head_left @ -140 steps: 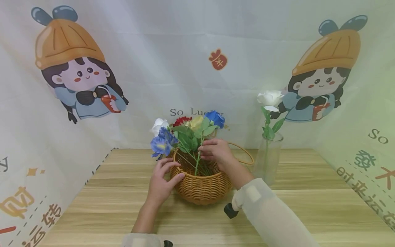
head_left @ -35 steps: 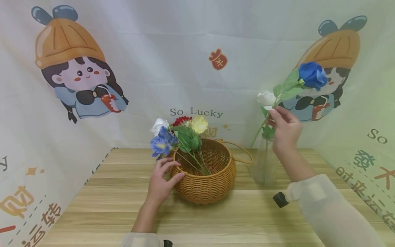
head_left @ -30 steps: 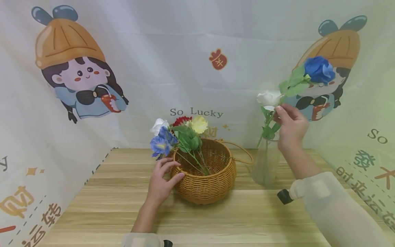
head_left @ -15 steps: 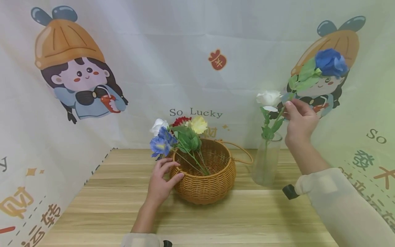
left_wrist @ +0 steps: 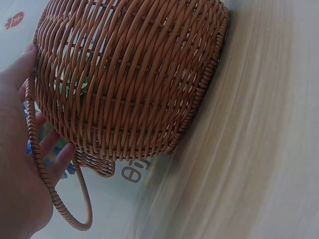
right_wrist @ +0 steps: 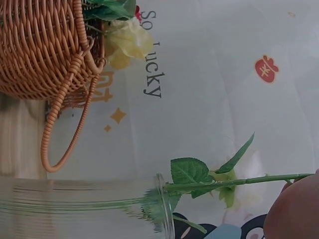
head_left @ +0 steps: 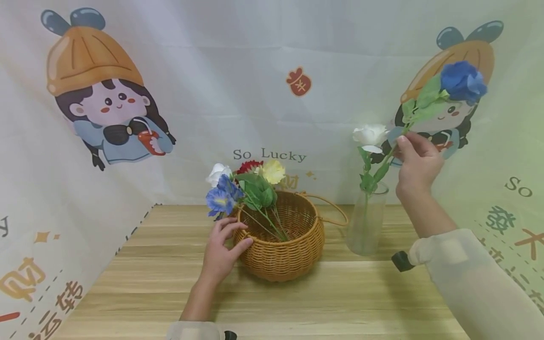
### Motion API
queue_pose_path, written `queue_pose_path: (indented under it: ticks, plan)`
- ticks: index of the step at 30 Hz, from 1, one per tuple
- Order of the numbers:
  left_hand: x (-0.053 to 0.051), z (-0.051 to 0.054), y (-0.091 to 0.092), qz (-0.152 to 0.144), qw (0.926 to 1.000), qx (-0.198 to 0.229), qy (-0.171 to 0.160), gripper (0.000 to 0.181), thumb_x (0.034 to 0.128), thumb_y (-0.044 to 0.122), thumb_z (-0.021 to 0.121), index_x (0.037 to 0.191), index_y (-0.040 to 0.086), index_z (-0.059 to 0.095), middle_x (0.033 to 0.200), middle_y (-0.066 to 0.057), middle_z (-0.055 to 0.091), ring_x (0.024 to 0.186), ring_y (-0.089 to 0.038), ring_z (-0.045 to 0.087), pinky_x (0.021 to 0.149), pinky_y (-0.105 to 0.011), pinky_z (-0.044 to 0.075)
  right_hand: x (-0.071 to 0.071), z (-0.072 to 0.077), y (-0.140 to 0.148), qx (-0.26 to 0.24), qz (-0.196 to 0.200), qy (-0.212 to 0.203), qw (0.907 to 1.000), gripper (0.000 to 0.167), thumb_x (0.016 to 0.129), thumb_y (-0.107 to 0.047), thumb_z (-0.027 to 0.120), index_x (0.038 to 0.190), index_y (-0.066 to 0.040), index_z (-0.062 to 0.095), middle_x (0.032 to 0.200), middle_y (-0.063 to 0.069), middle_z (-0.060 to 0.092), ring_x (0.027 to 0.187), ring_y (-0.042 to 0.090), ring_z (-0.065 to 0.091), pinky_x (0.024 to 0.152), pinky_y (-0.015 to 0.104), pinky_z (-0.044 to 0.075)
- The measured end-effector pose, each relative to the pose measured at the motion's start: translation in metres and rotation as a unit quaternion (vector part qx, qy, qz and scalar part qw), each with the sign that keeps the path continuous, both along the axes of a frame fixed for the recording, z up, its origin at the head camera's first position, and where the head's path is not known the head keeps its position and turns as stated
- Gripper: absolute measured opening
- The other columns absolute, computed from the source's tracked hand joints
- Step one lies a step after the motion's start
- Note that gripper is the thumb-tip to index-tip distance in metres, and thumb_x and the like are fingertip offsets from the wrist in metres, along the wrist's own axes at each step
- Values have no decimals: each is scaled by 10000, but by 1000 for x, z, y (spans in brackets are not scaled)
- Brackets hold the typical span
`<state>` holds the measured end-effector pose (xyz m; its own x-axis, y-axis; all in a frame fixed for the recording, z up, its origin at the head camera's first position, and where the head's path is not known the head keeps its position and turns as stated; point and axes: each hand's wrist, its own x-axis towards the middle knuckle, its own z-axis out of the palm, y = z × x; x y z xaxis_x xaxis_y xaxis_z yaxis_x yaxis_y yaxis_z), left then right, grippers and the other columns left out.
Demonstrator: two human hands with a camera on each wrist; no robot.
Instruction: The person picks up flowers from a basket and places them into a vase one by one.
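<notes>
My left hand [head_left: 223, 252] holds the near-left rim of a brown wicker basket [head_left: 280, 259], thumb and fingers on its edge. In the left wrist view, the basket's handle loop [left_wrist: 47, 169] crosses in front of the palm. My right hand [head_left: 420, 163] pinches the green stem of a blue rose [head_left: 463, 81], its bloom tilted up to the right. This stem [right_wrist: 249, 180] runs into the mouth of a clear glass vase [head_left: 366, 231]. A white rose [head_left: 370, 135] stands in the same vase, left of my right fingers.
Leaning left in the basket are a yellow flower [head_left: 273, 172], a red flower [head_left: 250, 166], a white rose [head_left: 218, 174] and a blue-violet flower [head_left: 223, 196]. A second handle [head_left: 335, 208] sticks out toward the vase. Printed cloth [head_left: 238, 94] encloses the wooden table [head_left: 170, 274].
My right hand took the blue rose from the basket and carried it right to the vase. Lately hand and bloom shifted slightly right and up. My left hand stayed on the basket.
</notes>
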<state>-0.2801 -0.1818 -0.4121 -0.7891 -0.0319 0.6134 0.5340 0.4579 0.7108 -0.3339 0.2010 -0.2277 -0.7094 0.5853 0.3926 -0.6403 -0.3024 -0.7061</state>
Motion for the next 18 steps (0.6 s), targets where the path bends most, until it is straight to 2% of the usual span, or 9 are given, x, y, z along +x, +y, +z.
queue_pose_path:
  ticks: [13, 18]
  plan:
    - [0, 0, 0, -6, 10000, 38, 61, 282, 802, 202, 812, 1042, 105, 699, 1291, -105, 511, 1206, -281, 467, 957, -486, 447, -4, 1, 4, -225, -32, 178, 9996, 60, 840, 43, 721, 875, -5, 715, 822, 68, 668, 669, 166, 651, 608, 218, 544]
    - [0, 0, 0, -16, 9999, 14, 100, 287, 802, 196, 811, 1046, 93, 699, 1288, -114, 513, 1203, -286, 471, 953, -492, 450, -6, -4, 3, -144, -67, -9, 9999, 75, 844, 40, 717, 881, -24, 719, 844, 59, 669, 657, 146, 641, 631, 218, 542]
